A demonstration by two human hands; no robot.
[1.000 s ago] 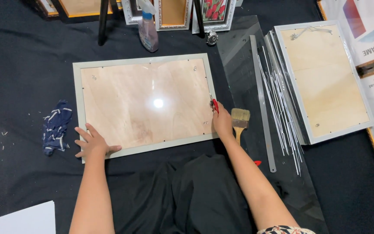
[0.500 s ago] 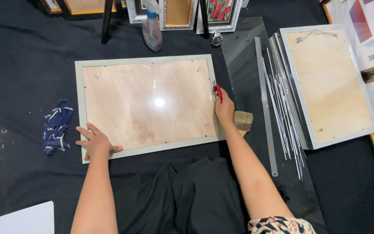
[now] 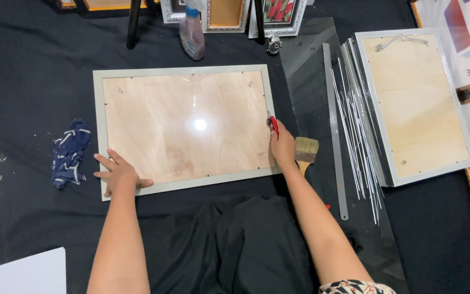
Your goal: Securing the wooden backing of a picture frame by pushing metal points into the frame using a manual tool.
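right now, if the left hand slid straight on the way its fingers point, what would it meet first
The left hand lies flat on the frame's lower left corner, fingers aimed left and slightly away. Going on, it would probably leave the frame edge, cross bare black cloth and meet the crumpled blue rag first.

Bright, even overhead light; sharp focus, with a glare spot on the frame backing (image 3: 199,124).
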